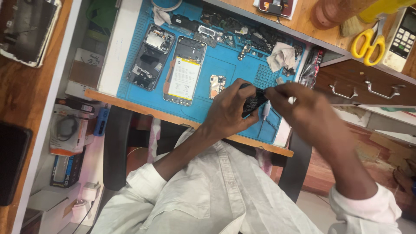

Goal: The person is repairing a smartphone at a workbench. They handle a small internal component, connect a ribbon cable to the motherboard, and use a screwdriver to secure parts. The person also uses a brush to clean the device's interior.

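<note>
My left hand (pixel 227 110) grips a small black phone part (pixel 255 102) just above the blue repair mat (pixel 242 69). My right hand (pixel 305 108), blurred by motion, pinches the right end of that same part with thumb and fingertips. A slim silver tool (pixel 265 110) shows just below the part; I cannot tell whether a hand holds it. To the left on the mat lie an opened phone with its battery showing (pixel 184 71), a stripped phone frame (pixel 151 56) and a small circuit board (pixel 216 84).
Several loose black parts and a crumpled white cloth (pixel 281 56) line the mat's far edge. Yellow scissors (pixel 368 41), a brush and a white keypad device (pixel 403 39) lie on the wooden top at right, above a drawer with metal handles (pixel 364 89). Boxes and chargers sit at left.
</note>
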